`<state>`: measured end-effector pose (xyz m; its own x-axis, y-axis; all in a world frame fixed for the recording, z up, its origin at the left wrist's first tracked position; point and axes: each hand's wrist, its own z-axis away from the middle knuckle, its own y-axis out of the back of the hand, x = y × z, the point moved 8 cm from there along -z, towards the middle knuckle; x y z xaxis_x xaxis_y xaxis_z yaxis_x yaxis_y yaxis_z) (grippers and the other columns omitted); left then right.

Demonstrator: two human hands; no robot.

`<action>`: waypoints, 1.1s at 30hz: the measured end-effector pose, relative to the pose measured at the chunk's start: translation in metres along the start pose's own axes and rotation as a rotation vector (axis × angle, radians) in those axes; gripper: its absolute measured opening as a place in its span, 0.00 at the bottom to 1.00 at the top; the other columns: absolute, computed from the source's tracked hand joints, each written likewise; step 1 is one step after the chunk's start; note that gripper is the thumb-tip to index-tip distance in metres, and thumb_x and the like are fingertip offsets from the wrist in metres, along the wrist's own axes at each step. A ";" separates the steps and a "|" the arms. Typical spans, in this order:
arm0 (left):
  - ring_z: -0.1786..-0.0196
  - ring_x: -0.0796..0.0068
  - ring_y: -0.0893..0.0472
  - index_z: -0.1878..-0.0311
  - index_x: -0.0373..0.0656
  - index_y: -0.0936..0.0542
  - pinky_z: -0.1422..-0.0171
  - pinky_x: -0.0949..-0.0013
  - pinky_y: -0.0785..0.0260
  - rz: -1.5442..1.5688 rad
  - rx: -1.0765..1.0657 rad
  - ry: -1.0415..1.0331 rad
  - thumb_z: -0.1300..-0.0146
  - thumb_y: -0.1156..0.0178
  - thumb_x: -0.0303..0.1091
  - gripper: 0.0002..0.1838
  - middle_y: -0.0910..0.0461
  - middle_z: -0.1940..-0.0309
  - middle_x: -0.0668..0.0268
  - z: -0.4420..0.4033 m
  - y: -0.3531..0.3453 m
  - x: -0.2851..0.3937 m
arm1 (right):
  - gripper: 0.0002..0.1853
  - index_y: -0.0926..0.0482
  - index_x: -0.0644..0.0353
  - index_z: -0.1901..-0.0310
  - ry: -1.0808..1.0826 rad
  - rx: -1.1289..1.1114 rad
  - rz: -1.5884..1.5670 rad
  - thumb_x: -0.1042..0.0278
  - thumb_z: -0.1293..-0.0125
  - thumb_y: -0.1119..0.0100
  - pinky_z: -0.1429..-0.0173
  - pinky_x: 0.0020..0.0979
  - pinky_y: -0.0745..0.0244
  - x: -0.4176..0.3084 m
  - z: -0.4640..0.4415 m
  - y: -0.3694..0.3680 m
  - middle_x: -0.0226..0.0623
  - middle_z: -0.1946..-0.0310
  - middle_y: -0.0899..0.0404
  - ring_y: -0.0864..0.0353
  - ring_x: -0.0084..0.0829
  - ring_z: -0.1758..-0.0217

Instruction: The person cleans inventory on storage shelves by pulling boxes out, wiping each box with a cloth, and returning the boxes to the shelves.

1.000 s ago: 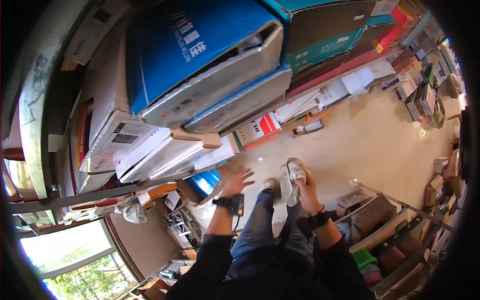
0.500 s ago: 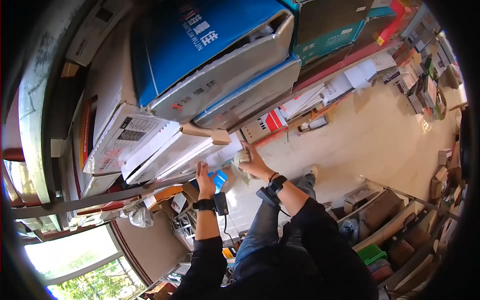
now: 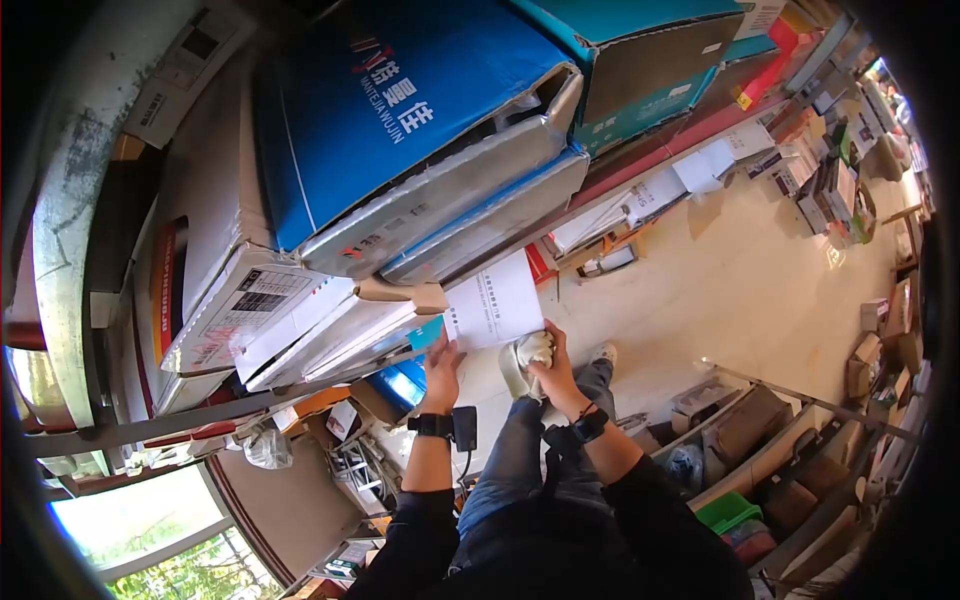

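Note:
A white box [image 3: 497,298] with small dark print and a teal end juts out at the front of the shelf. My left hand [image 3: 441,372] grips its lower left corner, fingertips against the edge. A crumpled pale cloth [image 3: 526,362] is bunched in my right hand [image 3: 560,375], which is closed around it beside the box's lower right corner. Whether the cloth touches the box I cannot tell. Just left of the white box are pale cartons [image 3: 340,330] with an open brown flap. Wristbands and small dark devices are on both wrists.
Large blue boxes [image 3: 400,110] and a teal box [image 3: 650,80] fill the shelf above. A metal shelf rail [image 3: 250,405] runs below the cartons. Behind my right arm is another rack [image 3: 760,430] with boxes and a green bin [image 3: 728,510]. Tiled floor [image 3: 690,270] lies beyond.
The white box now stands out at the shelf front with its printed face showing, and my left hand is on it. My right hand has moved nearer my body with the cloth.

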<state>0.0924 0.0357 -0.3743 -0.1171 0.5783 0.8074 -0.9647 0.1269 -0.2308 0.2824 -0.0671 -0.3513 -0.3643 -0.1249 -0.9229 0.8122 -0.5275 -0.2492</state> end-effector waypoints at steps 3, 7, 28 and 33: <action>0.45 0.69 0.35 0.38 0.42 0.43 0.44 0.62 0.39 -0.086 0.029 0.061 0.43 0.47 0.41 0.31 0.36 0.45 0.65 -0.011 0.012 -0.016 | 0.33 0.45 0.60 0.44 -0.030 0.038 -0.042 0.82 0.56 0.51 0.45 0.26 0.40 -0.020 0.010 -0.005 0.39 0.52 0.39 0.37 0.29 0.50; 0.43 0.62 0.37 0.40 0.45 0.42 0.42 0.51 0.43 0.184 -0.045 0.280 0.43 0.49 0.49 0.30 0.36 0.46 0.61 0.000 -0.005 -0.040 | 0.33 0.42 0.59 0.46 0.360 0.198 0.226 0.82 0.59 0.47 0.44 0.30 0.40 -0.094 0.020 -0.005 0.42 0.52 0.38 0.36 0.36 0.48; 0.36 0.63 0.46 0.43 0.51 0.40 0.40 0.34 0.54 0.466 -0.270 0.212 0.42 0.51 0.50 0.26 0.41 0.42 0.62 -0.004 -0.031 -0.056 | 0.23 0.28 0.49 0.55 0.795 -0.087 1.204 0.69 0.58 0.40 0.46 0.44 0.41 -0.119 -0.085 -0.051 0.31 0.49 0.35 0.36 0.39 0.48; 0.37 0.59 0.46 0.40 0.48 0.46 0.41 0.38 0.48 0.490 -0.275 0.142 0.42 0.48 0.44 0.30 0.45 0.40 0.63 0.002 -0.039 -0.084 | 0.30 0.30 0.45 0.51 0.571 -0.385 0.702 0.70 0.63 0.35 0.44 0.41 0.38 -0.067 -0.066 -0.079 0.31 0.47 0.37 0.39 0.40 0.43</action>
<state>0.1396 -0.0195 -0.4324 -0.4838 0.7223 0.4942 -0.7066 0.0108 -0.7076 0.2723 0.0388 -0.2893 0.4507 0.1725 -0.8758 0.8897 -0.1663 0.4251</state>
